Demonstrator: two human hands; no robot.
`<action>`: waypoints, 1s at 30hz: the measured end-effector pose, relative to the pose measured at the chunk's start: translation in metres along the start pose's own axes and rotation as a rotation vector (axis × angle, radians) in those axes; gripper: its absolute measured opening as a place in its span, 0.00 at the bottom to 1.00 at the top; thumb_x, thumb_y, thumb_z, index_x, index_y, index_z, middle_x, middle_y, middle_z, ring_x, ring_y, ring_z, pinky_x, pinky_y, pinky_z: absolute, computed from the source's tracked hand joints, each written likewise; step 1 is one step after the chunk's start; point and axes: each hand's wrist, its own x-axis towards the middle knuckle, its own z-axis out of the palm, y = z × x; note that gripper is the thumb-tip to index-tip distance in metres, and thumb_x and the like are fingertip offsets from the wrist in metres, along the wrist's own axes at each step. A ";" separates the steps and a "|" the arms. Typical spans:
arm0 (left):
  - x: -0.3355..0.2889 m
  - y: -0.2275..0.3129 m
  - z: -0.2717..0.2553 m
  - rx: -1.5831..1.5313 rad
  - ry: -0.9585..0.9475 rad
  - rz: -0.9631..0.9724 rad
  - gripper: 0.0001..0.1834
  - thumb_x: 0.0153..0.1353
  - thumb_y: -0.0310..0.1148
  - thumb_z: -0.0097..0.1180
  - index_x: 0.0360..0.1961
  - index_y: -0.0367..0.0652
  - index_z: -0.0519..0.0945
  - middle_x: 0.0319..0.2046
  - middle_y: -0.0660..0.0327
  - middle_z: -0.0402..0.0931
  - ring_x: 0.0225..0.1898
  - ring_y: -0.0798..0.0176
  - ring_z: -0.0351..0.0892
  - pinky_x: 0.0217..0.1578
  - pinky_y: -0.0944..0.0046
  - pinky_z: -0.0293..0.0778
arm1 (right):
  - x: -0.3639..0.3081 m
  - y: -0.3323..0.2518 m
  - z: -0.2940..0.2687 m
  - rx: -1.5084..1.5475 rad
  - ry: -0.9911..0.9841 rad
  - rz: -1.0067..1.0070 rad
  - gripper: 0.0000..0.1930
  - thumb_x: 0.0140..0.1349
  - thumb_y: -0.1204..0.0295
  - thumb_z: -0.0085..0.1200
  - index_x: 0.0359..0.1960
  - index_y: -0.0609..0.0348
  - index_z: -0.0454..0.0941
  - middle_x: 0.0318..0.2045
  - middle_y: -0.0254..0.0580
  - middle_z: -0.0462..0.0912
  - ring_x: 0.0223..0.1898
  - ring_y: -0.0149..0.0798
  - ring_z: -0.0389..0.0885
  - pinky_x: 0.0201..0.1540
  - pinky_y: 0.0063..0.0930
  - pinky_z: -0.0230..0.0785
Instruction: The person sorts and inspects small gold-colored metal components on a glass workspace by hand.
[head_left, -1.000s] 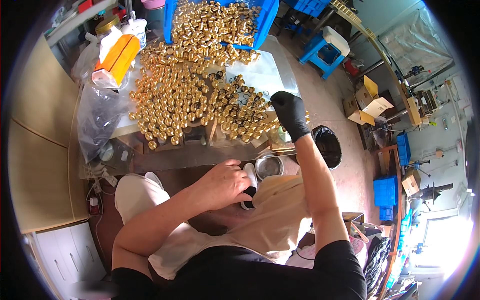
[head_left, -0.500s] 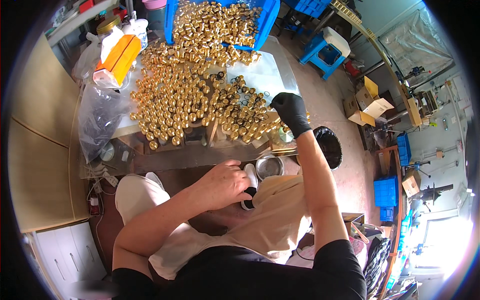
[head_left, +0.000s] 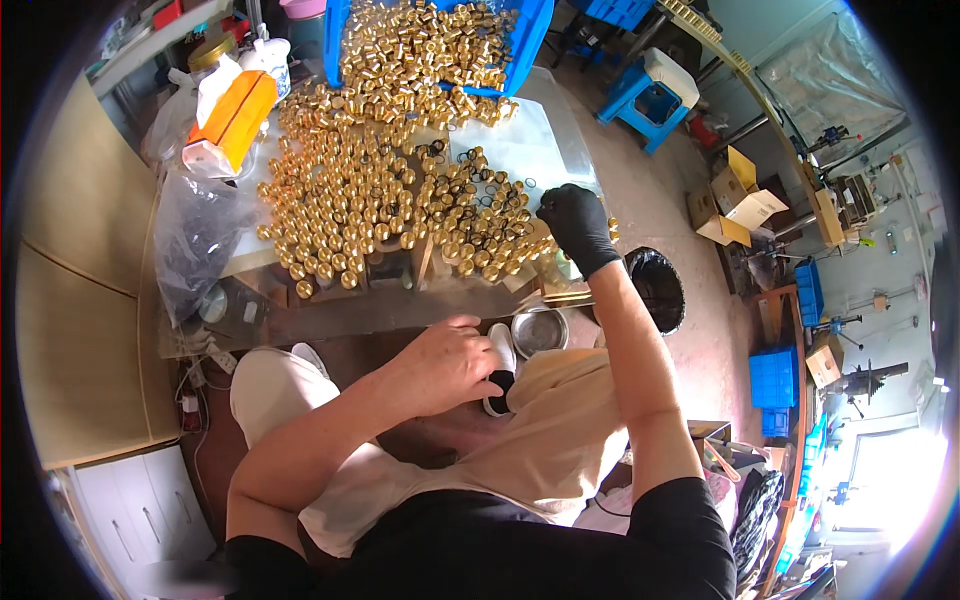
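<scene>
Hundreds of brass pieces point(head_left: 335, 205) crowd the table point(head_left: 330, 313), and I see black rings point(head_left: 437, 148) among those on its right half. Near the table's right edge, the gloved right hand point(head_left: 578, 222) is curled tight; whether it grips anything I cannot tell. The bare left hand point(head_left: 452, 362) hangs off the table's near edge, loosely bent, palm hidden. A blue bin point(head_left: 529, 55) holds more at the table's far side

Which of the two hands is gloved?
The right hand: it wears a black glove beside the gold-coloured pieces, whereas the left hand, in front of the table, is bare.
</scene>
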 end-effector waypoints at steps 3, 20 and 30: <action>-0.003 -0.005 0.006 -0.012 0.057 0.024 0.18 0.61 0.46 0.62 0.27 0.41 0.79 0.29 0.59 0.79 0.40 0.55 0.80 0.63 0.51 0.67 | -0.007 0.001 -0.009 0.070 -0.018 0.116 0.13 0.53 0.63 0.67 0.37 0.56 0.87 0.35 0.51 0.86 0.40 0.55 0.85 0.45 0.45 0.76; -0.003 0.000 0.004 -0.036 0.026 0.010 0.16 0.60 0.44 0.63 0.27 0.41 0.79 0.29 0.57 0.78 0.40 0.53 0.80 0.61 0.52 0.69 | 0.004 -0.030 -0.014 0.321 -0.043 0.179 0.12 0.58 0.59 0.64 0.34 0.54 0.89 0.31 0.46 0.88 0.33 0.49 0.87 0.41 0.40 0.78; -0.006 -0.001 0.003 0.048 0.098 0.040 0.18 0.57 0.48 0.66 0.26 0.44 0.81 0.27 0.60 0.80 0.38 0.58 0.81 0.50 0.58 0.71 | 0.007 -0.016 -0.005 0.295 -0.011 0.181 0.10 0.56 0.62 0.65 0.32 0.54 0.88 0.29 0.47 0.88 0.31 0.50 0.87 0.39 0.40 0.78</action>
